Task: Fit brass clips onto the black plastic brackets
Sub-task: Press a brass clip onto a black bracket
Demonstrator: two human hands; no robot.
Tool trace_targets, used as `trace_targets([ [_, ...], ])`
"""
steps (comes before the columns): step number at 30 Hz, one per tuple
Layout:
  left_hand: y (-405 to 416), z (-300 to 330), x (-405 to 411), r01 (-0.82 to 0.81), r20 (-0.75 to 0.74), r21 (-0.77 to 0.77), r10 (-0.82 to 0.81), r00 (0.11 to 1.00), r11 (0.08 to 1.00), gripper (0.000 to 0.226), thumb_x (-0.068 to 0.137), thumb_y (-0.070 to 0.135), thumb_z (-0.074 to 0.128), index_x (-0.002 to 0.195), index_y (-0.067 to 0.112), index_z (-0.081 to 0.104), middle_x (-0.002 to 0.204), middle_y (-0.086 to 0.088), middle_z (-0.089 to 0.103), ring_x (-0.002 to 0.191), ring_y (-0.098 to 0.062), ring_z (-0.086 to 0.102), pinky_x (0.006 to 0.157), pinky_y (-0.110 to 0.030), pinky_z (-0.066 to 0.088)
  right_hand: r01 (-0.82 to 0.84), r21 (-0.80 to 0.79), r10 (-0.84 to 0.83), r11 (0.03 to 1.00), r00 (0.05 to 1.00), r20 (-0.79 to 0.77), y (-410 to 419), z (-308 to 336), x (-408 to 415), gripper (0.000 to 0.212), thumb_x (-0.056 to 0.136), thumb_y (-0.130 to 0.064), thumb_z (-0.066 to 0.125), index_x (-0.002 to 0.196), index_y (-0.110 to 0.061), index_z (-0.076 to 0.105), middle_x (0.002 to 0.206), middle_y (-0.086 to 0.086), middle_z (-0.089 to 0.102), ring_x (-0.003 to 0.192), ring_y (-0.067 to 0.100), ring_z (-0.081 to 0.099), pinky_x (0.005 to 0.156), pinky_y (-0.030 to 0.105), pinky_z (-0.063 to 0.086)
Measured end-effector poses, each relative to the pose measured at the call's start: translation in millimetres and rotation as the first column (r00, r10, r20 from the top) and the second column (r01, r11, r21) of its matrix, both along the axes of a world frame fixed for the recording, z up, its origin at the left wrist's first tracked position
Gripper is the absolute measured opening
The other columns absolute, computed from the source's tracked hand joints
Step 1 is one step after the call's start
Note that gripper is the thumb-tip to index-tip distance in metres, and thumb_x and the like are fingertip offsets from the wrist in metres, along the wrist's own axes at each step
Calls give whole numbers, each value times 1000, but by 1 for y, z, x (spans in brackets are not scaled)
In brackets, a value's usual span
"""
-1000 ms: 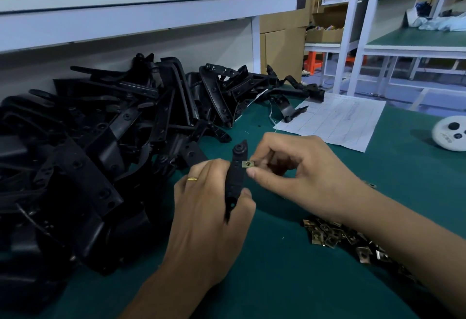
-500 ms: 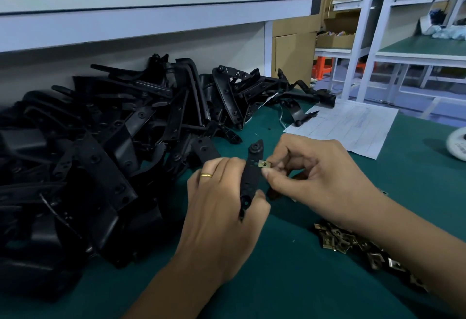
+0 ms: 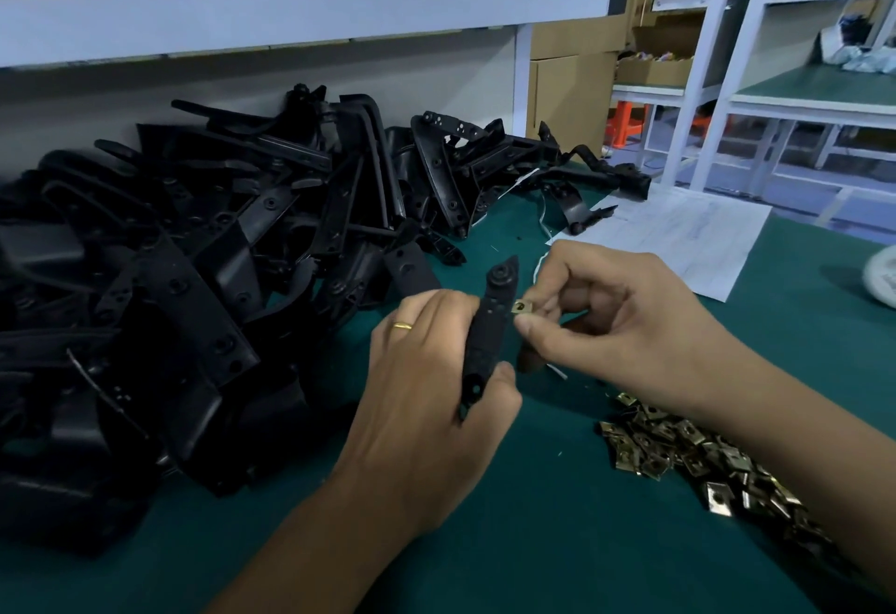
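The left hand (image 3: 426, 400) still grips the slim black plastic bracket (image 3: 487, 337); the right hand (image 3: 616, 327) pinches a small brass clip (image 3: 522, 307), apparently nearer its edge, not seated.

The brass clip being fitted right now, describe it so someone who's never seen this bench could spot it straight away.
Start at the green table, where a big bracket pile lies on the left. In front of it the left hand grips one bracket upright. The clip is the small brass square pinched by the right hand against that bracket's edge, apart from the loose clips heaped lower right.
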State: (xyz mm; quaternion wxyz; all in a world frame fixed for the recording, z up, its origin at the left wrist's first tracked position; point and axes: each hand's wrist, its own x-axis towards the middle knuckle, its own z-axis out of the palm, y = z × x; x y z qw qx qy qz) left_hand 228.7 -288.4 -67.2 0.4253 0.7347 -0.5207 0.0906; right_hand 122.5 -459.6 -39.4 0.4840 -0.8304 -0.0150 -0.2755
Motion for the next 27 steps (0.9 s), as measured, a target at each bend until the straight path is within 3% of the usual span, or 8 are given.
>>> trace_targets([
  [3, 1, 0, 0, 8, 21, -9, -8, 1000, 1000, 23, 85, 42, 48, 107, 43, 43, 127, 35, 35, 119, 18, 31, 99, -30, 36, 15, -48, -14, 999, 1000, 24, 4, 0, 0, 14, 88, -12, 76, 85, -12, 62, 76, 9, 64, 72, 30, 64, 63, 31, 53],
  [9, 1, 1, 1, -24, 20, -19, 25, 999, 1000, 26, 85, 42, 49, 109, 36, 51, 125, 33, 38, 122, 8, 35, 103, -36, 38, 53, -110, -47, 992, 997, 58, 7, 3, -1, 15, 86, -12, 76, 84, -9, 62, 75, 8, 66, 70, 33, 64, 64, 49, 56],
  [15, 2, 1, 0, -51, 103, 19, 49, 993, 998, 31, 85, 44, 48, 115, 35, 48, 117, 40, 35, 124, 18, 26, 108, -26, 30, 71, -190, -63, 979, 997, 47, 3, 4, -2, 12, 86, -12, 76, 84, -11, 64, 75, 5, 67, 69, 27, 66, 63, 47, 56],
  [20, 1, 2, 1, -89, 159, 97, 73, 985, 991, 35, 86, 42, 46, 115, 26, 54, 118, 16, 51, 128, -6, 40, 112, -36, 30, 58, -221, -55, 973, 998, 21, -1, 4, -4, 15, 89, -25, 76, 86, -14, 66, 76, 2, 68, 68, 25, 69, 61, 43, 58],
  [27, 0, -1, -1, -80, 140, 115, 63, 988, 990, 29, 85, 41, 47, 111, 29, 50, 112, 17, 49, 123, -8, 42, 108, -41, 35, 68, -283, -72, 957, 997, -2, -1, 5, -4, 17, 93, -29, 75, 87, -16, 66, 77, -1, 71, 72, 24, 74, 64, 48, 59],
])
